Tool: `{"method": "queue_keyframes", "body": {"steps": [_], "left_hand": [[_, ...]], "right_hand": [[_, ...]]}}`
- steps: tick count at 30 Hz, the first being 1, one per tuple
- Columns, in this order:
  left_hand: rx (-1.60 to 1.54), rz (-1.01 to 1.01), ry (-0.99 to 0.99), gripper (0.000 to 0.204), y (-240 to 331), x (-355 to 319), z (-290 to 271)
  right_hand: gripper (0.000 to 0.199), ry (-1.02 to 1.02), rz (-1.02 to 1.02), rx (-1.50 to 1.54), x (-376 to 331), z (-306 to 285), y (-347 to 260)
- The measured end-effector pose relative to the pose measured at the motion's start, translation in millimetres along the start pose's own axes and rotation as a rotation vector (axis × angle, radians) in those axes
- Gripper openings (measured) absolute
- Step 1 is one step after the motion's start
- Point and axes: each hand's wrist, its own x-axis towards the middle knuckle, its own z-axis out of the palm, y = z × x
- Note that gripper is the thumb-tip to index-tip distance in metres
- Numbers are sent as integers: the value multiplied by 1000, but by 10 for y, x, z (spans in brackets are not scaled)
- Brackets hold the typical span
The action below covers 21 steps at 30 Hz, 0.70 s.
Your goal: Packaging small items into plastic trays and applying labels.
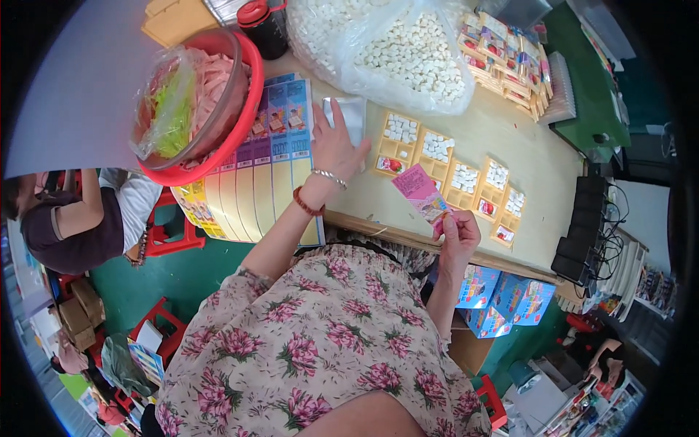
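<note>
My right hand (459,239) pinches the lower end of a pink printed card (418,188) between thumb and fingers, above the table's front edge. Fingers spread, my left hand (334,149) reaches over a shiny clear plastic packet (355,116); whether it touches the packet I cannot tell. To the right stand several pale yellow divided trays (461,200), with small white blocks (464,177) in their far compartments. Some near compartments hold small pieces with red pictures. The card partly covers one tray.
Large clear bags of white blocks (411,58) lie at the back, beside stacked filled trays (506,62). Printed sheets (280,200) overhang the table at left, by a red basin (256,80) and a black bottle (263,33). Blue boxes (510,298) stand below; a person sits left.
</note>
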Motion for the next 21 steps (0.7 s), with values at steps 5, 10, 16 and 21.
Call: {"method": "queue_keyframes", "body": {"steps": [5,10,16,21], "left_hand": [[211,-2,-13,93,63,-109,28],[243,-22,-86,95,77,-86,-30],[96,125,-105,101,-11,-376,-160],[106,388,-163,98,-270,-342,-631]], "right_hand": [[13,17,18,12,-28,-42,62],[13,-32,7,-24,39,12,78],[9,2,49,-38,193,139,119],[8,-159,130,-112,395,430,124]]}}
